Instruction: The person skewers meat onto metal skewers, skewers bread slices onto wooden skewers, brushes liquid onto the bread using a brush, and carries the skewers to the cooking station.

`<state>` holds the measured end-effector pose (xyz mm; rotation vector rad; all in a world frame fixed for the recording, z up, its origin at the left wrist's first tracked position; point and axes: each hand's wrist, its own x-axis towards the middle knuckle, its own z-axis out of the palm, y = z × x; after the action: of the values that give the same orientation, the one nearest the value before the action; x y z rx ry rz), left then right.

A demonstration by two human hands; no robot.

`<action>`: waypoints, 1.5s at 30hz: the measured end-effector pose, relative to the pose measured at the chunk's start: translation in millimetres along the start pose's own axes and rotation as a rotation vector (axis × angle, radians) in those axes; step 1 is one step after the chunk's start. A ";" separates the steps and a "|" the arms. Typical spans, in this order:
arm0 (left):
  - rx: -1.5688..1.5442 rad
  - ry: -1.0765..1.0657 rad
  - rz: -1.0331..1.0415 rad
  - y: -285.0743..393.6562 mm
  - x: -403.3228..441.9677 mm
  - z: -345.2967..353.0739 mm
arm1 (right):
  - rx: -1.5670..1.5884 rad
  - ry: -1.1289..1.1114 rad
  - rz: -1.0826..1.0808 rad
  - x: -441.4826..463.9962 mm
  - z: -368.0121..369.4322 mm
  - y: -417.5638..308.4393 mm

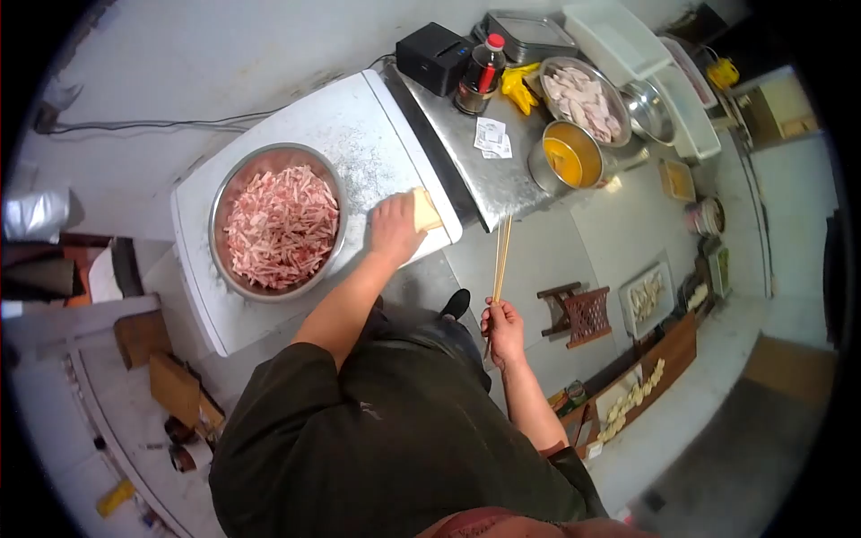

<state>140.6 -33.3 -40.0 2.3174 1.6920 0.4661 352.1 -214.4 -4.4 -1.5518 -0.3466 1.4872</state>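
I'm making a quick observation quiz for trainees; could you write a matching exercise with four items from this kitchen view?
Column one
1. Left hand
2. Right hand
3. Dark bottle
4. Steel bowl on the white surface

Column two
A. Topped with a red cap
B. Heaped with pinkish meat strips
C. Touching a pale yellow cloth
D. Gripping thin sticks

Right pairs: 1-C, 2-D, 3-A, 4-B
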 end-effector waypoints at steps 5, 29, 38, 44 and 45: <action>-0.553 0.153 -0.448 -5.1 19.1 20.3 | -0.175 -0.159 -0.035 46.0 -19.7 -62.2; -2.292 0.270 -0.670 15.1 39.5 -45.8 | -0.454 -0.430 -0.213 69.7 60.8 -103.3; -2.225 0.315 -0.563 -5.2 51.1 -48.3 | -0.504 -0.428 -0.148 62.8 51.4 -81.9; -2.207 0.333 -0.561 -8.7 44.1 -51.3 | -0.554 -0.389 -0.132 54.1 55.0 -89.7; -2.194 0.340 -0.563 -7.9 43.2 -51.4 | -0.548 -0.389 -0.128 53.2 55.4 -89.9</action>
<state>125.9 10.3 9.6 0.1651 0.6530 1.4516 349.0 -104.5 38.9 -1.5967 -1.1366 1.6735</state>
